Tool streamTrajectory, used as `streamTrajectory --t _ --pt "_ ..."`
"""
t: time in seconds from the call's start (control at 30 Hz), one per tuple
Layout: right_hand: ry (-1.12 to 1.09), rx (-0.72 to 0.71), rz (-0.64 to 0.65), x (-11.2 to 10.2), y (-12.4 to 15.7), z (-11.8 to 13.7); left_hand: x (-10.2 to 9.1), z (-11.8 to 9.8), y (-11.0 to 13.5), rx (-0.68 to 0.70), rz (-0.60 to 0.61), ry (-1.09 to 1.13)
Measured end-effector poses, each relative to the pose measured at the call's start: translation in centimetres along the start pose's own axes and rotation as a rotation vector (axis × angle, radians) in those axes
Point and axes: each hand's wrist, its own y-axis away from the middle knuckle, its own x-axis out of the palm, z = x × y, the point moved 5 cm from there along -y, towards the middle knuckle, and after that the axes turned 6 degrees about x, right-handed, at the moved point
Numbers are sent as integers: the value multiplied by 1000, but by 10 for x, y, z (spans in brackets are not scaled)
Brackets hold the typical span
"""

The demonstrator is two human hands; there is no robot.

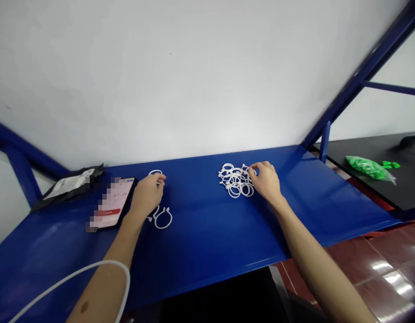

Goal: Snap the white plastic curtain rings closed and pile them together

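A pile of white plastic rings with small knobbed ends lies on the blue table. At the pile's right edge is my right hand, thumb and forefinger pinched on one ring. Over to the left, my left hand hovers low above a few separate rings, its fingers loosely extended. One white ring lies just nearer to me than that hand. Another ring shows beyond its fingers, partly covered by them. The left thumb is mostly hidden.
A phone with a lit screen lies left of my left forearm, beside a black labelled package. A white cable loops across that forearm. Blue frame bars flank the table. A bag of green pieces lies on a black surface at right.
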Motion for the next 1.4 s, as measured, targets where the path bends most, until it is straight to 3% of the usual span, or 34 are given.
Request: streamTrajectory --t 0.13,0.2,0.4,0.53,0.6,0.73,0.9,1.0,1.23,1.4 --pt "-37 -64 -40 -5 5 9 -17 10 -1 -154 -111 85" --pt "-65 -119 -50 -7 10 18 -21 12 -1 -169 -127 38" --pt "-200 -383 19 -4 38 58 -2 9 4 -76 107 -277" --pt "-286 -521 145 3 59 80 -3 -5 5 -10 61 -304" --pt "-324 -570 193 6 67 87 -10 -14 6 -20 14 -166" --pt "-360 -614 268 10 77 95 -18 -38 10 -48 3 345" --pt "-471 -551 413 17 85 97 -2 -70 21 -46 111 815" --pt "-539 -494 475 21 88 96 12 -84 27 -23 206 930" --pt "-556 -566 347 14 86 96 23 -95 33 -144 268 1145" --pt "-655 -616 323 10 85 98 23 -94 34 -75 298 1025"
